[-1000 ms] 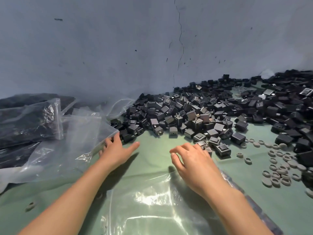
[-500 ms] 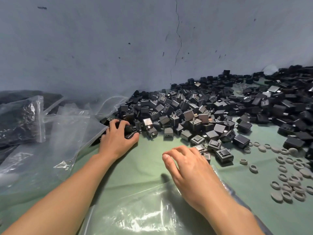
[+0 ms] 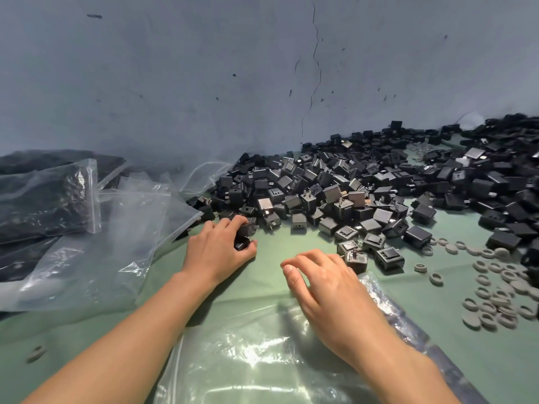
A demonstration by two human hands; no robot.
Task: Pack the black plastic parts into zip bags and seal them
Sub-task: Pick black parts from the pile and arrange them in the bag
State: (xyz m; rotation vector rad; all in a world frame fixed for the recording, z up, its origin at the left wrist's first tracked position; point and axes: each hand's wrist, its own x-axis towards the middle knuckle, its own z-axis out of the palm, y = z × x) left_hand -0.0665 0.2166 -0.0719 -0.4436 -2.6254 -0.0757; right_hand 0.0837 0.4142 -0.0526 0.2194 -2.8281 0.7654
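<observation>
Heap of black box-shaped plastic parts (image 3: pixel 350 196) lies along the blue-grey wall (image 3: pixel 204 83) on the green counter (image 3: pixel 277 240). Parts are jumbled, metal prongs pointing every way, with no common long axis. A flat clear zip bag (image 3: pixel 248 360) lies nearest, its banded edge running away toward the lower right; cannot tell which end is the mouth. A bare green strip between bag and heap leaves room to move.

Grip, left hand (image 3: pixel 217 252): curled tight on a couple of black parts (image 3: pixel 243 239) at the heap's near-left edge.

Grip, right hand (image 3: pixel 323 287): over the bag's far edge, loosely arched, nothing visibly held, fingertips just beside one prong-up part (image 3: pixel 357 259).

Crumpled clear bags (image 3: pixel 122 243) to the left; grey rubber rings (image 3: pixel 495 290) scattered to the right.
</observation>
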